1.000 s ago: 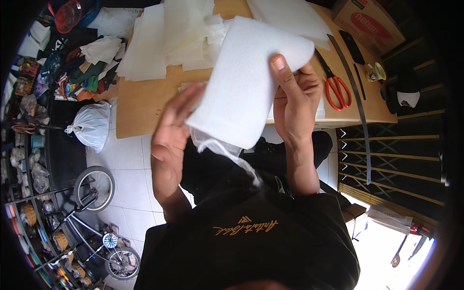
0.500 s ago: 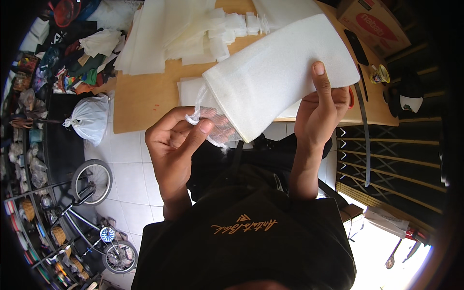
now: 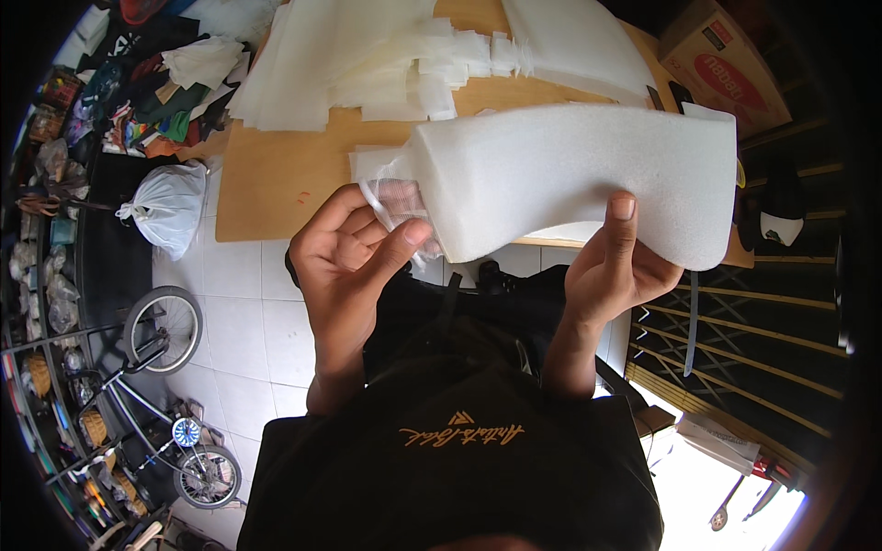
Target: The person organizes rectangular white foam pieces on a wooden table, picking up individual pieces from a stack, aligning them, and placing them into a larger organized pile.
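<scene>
A long white foam sheet [image 3: 570, 147] is held up over the near edge of the table, its middle sagging and its right end curled over. White see-through mesh [image 3: 390, 195] with a thicker white edging sticks out from its left end. My left hand [image 3: 352, 253] pinches this mesh between thumb and fingers, and some fingers show through it. My right hand [image 3: 608, 275] grips the sheet's lower edge toward the right, thumb on the near face, the other fingers partly hidden behind it.
Stacks of thin whitish sheets [image 3: 303, 73] and smaller cut pieces [image 3: 436, 92] lie on the wooden table [image 3: 266, 197]. A carton [image 3: 721, 69] stands at the back right. To the left are a tied white bag [image 3: 170, 207], a bicycle [image 3: 138, 404] and crowded shelves.
The foam sheet has swung from slanting up rightward to nearly level, and its right end now bends over. My right hand has moved lower along with it; my left hand still pinches the mesh.
</scene>
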`<action>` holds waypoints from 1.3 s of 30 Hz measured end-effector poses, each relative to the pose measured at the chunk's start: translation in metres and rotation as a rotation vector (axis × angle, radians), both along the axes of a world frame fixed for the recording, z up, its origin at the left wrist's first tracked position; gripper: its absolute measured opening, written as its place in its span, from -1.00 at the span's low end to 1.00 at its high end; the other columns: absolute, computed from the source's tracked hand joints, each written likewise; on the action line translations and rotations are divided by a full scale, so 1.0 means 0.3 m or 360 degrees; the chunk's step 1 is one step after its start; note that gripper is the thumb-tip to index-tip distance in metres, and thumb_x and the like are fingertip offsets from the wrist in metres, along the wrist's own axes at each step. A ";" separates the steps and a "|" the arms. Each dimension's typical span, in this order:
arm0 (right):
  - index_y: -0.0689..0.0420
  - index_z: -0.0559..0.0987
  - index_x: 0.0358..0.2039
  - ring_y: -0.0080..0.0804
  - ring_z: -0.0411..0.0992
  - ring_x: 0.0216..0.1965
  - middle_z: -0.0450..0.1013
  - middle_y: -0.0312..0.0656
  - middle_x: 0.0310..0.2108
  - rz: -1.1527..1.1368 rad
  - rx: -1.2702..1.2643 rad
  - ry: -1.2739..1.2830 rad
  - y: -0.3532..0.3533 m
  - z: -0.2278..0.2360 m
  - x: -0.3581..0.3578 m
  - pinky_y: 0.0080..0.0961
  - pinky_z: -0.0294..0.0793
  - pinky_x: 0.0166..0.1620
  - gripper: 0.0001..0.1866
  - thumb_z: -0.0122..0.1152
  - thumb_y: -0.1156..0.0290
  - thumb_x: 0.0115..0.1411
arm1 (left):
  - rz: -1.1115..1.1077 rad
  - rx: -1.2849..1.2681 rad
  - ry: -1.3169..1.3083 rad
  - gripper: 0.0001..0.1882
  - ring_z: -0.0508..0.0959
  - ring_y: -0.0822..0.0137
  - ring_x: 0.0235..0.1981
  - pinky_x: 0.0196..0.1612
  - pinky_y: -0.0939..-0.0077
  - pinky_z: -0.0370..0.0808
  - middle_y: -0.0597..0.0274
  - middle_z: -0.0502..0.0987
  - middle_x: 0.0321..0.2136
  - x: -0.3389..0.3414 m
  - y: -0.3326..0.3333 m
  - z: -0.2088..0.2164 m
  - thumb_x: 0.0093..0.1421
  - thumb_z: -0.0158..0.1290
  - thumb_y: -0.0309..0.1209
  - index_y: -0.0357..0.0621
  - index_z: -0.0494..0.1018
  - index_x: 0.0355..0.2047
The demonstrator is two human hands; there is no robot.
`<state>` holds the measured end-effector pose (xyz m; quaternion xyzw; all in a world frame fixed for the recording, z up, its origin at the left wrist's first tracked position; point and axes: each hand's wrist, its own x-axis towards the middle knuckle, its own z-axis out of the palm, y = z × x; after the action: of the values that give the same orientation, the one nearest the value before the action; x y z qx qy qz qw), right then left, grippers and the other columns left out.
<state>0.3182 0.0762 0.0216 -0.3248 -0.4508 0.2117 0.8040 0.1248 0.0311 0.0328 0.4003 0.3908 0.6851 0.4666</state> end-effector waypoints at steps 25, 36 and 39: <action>0.44 0.61 -0.28 -0.41 0.53 -0.51 0.58 -0.06 -0.44 0.0219 -0.0125 -0.1162 -0.166 0.187 0.060 -0.56 0.48 -0.42 -0.34 0.67 0.07 -0.08 | -0.0895 -0.0032 -0.0266 -0.62 0.61 0.24 -0.02 0.06 0.30 0.52 -0.06 0.60 -0.07 0.069 -0.016 0.109 0.24 0.14 -0.67 -0.42 0.41 0.07; 0.52 0.57 -0.25 -0.25 0.59 -0.49 0.59 0.13 -0.41 0.0334 0.0037 -0.1064 -0.181 0.152 0.023 -0.46 0.58 -0.44 -0.59 0.44 0.43 0.00 | -0.0834 0.0063 -0.0116 -0.67 0.65 0.28 -0.15 -0.04 0.35 0.55 -0.09 0.63 -0.17 0.058 -0.015 0.095 0.20 0.15 -0.72 -0.40 0.44 -0.02; 0.53 0.56 -0.25 -0.21 0.60 -0.50 0.60 0.18 -0.42 0.0345 0.0062 -0.1053 -0.181 0.156 0.026 -0.43 0.60 -0.45 -0.68 0.35 0.53 0.05 | -0.0821 0.0085 -0.0147 -0.69 0.64 0.27 -0.14 -0.01 0.32 0.54 -0.10 0.63 -0.16 0.057 -0.012 0.100 0.21 0.14 -0.70 -0.38 0.43 -0.03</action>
<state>0.3261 0.0220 0.0683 -0.3107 -0.7229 0.1703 0.5932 0.1419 0.0275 0.0629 0.4672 0.2358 0.5710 0.6325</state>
